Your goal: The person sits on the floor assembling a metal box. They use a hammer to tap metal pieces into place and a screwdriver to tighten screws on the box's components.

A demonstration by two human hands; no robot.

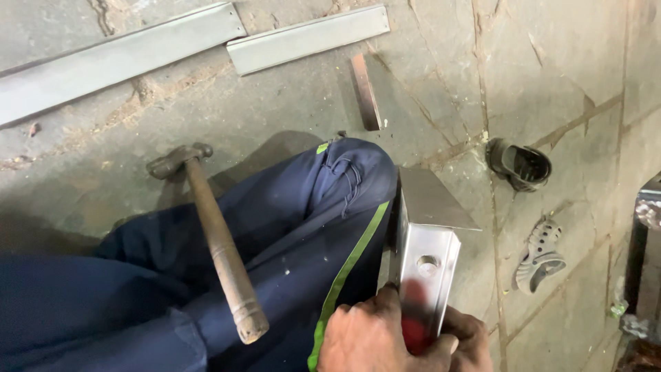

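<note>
Head view: one hand (pixel 385 337) grips steel channel (pixel 427 275) at 5 o'clock, fingers closed; hammer (pixel 213 255) rests on leg (pixel 289 234); other hand unseen.

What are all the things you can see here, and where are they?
Metal channel piece: one, shiny silver with a round hole, lower middle, gripped by the hands.
Hammer: one, brown wooden handle with a dark head, lying across the leg.
Long metal strips: two, grey, on the ground at the top.
Short metal piece: one, rusty brown, upper middle.
Sandals: two, one dark, one grey, on the stone floor at right.
Leg: one, dark blue trousers with a green stripe.
Hands: bottom, around the channel; left and right cannot be told apart.
</note>
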